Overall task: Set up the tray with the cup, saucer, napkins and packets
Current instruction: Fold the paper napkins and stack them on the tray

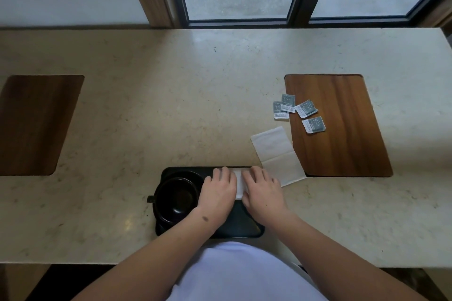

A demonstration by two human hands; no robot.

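**Pressing a napkin onto the tray**

Lying flat, palms down, on the folded napkin (pixel 239 183): left hand (pixel 218 190) and right hand (pixel 263 190), side by side, fingers extended, each grip open and clamped on nothing. Resting under both palms, on the right half of the black tray (pixel 247 228), beside the cup (pixel 176 199) on its saucer (pixel 162 223). Waiting on the worktop (pixel 146 117): a second napkin (pixel 277 154) just right of the tray, four packets (pixel 297 111) beyond it.

Black cup (pixel 177 197) on saucer (pixel 161 223) in black tray (pixel 244 227) (left side), white napkin (pixel 238 183) beside
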